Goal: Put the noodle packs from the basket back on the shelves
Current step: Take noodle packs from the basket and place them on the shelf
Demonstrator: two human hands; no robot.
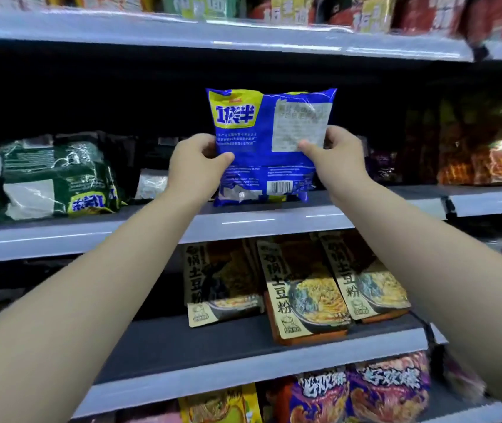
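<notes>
We hold one blue noodle pack [262, 166] upright on the middle shelf [274, 221]. Its lower edge is at the deck near the front rail, and its barcode side faces us. The left hand [196, 166] pinches the pack's left edge with the thumb on the near face. The right hand [335, 160] pinches the right edge in the same way.

Toward the left end of the middle shelf lie dark green packs [57, 175]. Toward its right end stand orange packs [488, 166], which are blurred. The shelf above [213, 35] carries a row of mixed packs, too blurred to count. The shelf below [243, 352] holds beige packs [304, 288] leaning back. Lower still stand purple packs [359, 392] and a yellow pack [222, 404].

The decks are dark grey and the front rails pale, in a shop aisle.

Counts: one blue pack, three beige, two purple, one yellow.
</notes>
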